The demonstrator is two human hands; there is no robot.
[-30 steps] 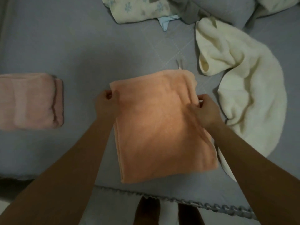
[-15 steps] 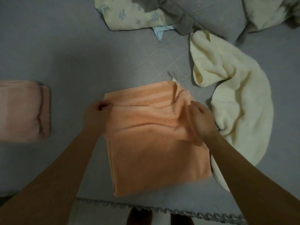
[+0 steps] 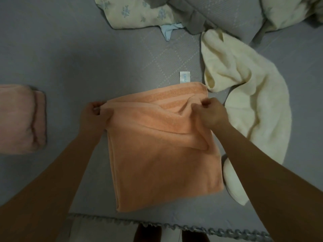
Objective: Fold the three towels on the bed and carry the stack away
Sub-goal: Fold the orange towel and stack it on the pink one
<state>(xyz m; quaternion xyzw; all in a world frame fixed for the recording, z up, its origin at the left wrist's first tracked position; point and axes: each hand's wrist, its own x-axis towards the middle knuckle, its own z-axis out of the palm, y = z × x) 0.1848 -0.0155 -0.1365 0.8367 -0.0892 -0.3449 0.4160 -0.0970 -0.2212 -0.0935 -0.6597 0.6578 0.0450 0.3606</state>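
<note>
Cream towel point(image 3: 244, 105) lies crumpled just right of orange towel point(image 3: 162, 154); folded pink towel point(image 3: 21, 119) well left. Orange towel's long axis runs toward the viewer. Left hand point(image 3: 95, 116) and right hand point(image 3: 212, 114) each pinch its upper layer.

place: home bedroom | evidence: grey quilted bed point(image 3: 104, 55), floral pillow point(image 3: 138, 13)

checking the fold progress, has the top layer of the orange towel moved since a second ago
Yes. Both hands, left hand and right hand, have pulled the orange towel top layer toward the person, away from the cream towel, uncovering a striped band and white label.
</note>
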